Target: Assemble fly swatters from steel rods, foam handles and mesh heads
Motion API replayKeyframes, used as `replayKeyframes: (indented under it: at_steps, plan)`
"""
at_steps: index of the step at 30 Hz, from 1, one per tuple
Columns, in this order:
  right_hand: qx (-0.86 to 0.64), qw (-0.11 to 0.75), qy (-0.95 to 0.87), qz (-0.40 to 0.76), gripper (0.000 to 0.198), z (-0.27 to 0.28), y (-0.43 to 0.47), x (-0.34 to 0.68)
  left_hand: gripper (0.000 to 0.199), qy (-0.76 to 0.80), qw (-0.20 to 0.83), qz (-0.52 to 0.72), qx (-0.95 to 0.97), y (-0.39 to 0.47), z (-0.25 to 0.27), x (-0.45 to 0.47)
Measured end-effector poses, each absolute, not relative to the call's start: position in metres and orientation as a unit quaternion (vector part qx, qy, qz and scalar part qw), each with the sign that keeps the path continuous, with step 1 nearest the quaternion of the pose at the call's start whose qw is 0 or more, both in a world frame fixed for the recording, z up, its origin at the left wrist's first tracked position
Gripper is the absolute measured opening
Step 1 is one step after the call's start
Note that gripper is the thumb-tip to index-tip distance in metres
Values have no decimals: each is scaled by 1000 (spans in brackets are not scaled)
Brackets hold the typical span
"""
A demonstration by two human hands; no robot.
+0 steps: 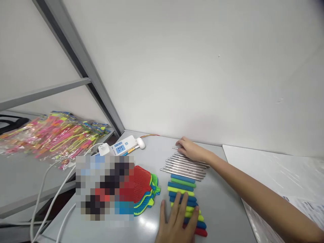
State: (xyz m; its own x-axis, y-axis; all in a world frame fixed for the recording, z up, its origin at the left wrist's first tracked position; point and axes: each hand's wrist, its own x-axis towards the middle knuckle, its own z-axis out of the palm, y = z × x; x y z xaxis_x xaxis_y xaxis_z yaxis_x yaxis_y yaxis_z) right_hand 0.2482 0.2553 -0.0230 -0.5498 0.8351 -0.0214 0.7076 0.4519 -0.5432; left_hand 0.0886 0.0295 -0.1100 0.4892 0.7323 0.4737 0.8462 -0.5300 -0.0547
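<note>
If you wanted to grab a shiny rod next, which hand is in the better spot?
Probably the right hand: it is at the metal rods, on the side nearest the wall. The left hand is spread over the coloured tubes, farther from the metal rods.

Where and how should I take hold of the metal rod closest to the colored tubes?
Probably by its left tip, pinched from the left: the metal rod lies flat, and that end juts left past the other rods, so it looks easiest to reach. Its middle is crowded between those rods and the nearest blue tube.
</note>
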Motion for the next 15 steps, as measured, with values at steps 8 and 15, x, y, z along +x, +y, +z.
replayKeyframes:
  at_steps: [8, 15]
  plan:
    - [-420, 72, -868, 254, 27, -14, 250, 296, 46, -450, 155, -150, -867, 33, -103, 82]
    - [-409, 53, -882, 228, 29, -22, 249, 314, 54, -472, 83, -98, -872, 42, -81, 89]
